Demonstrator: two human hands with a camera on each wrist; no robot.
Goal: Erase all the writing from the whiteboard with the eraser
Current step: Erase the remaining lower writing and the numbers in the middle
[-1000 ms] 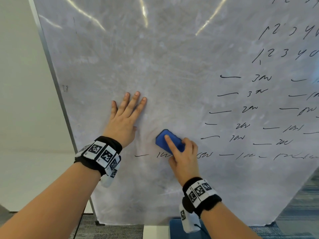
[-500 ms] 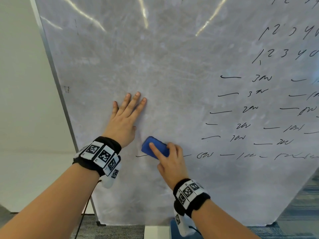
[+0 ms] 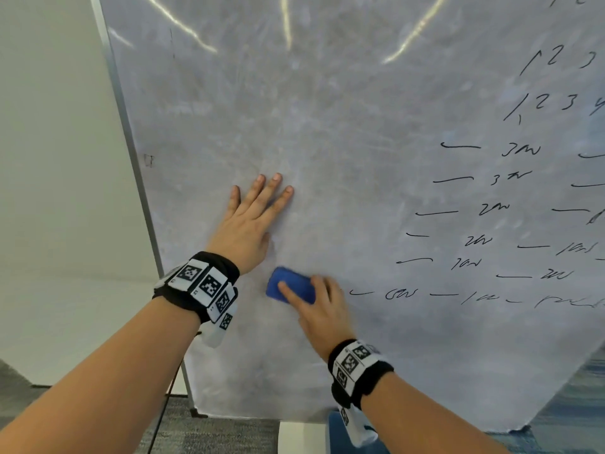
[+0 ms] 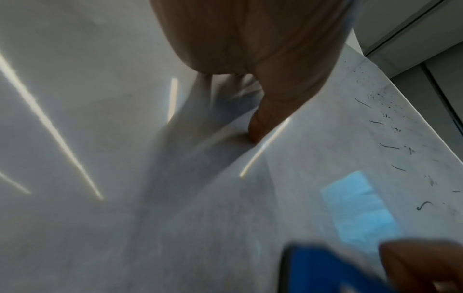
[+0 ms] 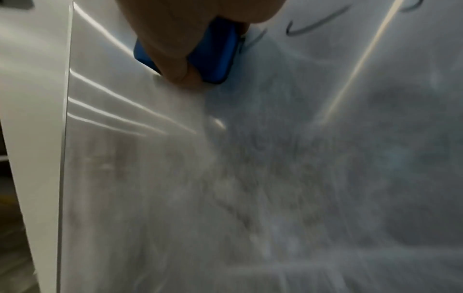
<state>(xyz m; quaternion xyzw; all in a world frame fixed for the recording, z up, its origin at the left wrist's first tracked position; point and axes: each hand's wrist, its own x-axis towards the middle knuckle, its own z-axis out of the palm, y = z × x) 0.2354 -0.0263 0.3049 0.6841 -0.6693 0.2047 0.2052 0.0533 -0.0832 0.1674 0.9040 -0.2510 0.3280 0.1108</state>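
The whiteboard (image 3: 343,132) fills the head view, smeared grey on its left half. Black writing (image 3: 484,240), rows of dashes and scribbles with digits above, covers the right side. My right hand (image 3: 316,301) grips the blue eraser (image 3: 289,285) and presses it flat on the board at the left end of the lowest written row (image 3: 401,293). In the right wrist view the eraser (image 5: 215,53) sits under my fingers (image 5: 172,59), with a dark stroke (image 5: 315,23) just beyond it. My left hand (image 3: 252,221) lies flat on the board up and left of the eraser, fingers straight.
The board's metal left edge (image 3: 131,152) runs down to a foot (image 3: 196,412) on grey carpet (image 3: 212,434). A pale wall (image 3: 49,158) stands to the left. A white block (image 3: 302,437) and a blue object (image 3: 337,434) sit below the board.
My right hand slid the eraser left and slightly down along the lowest row. The dash and scribble at that row's left end are gone. The left hand stayed put.
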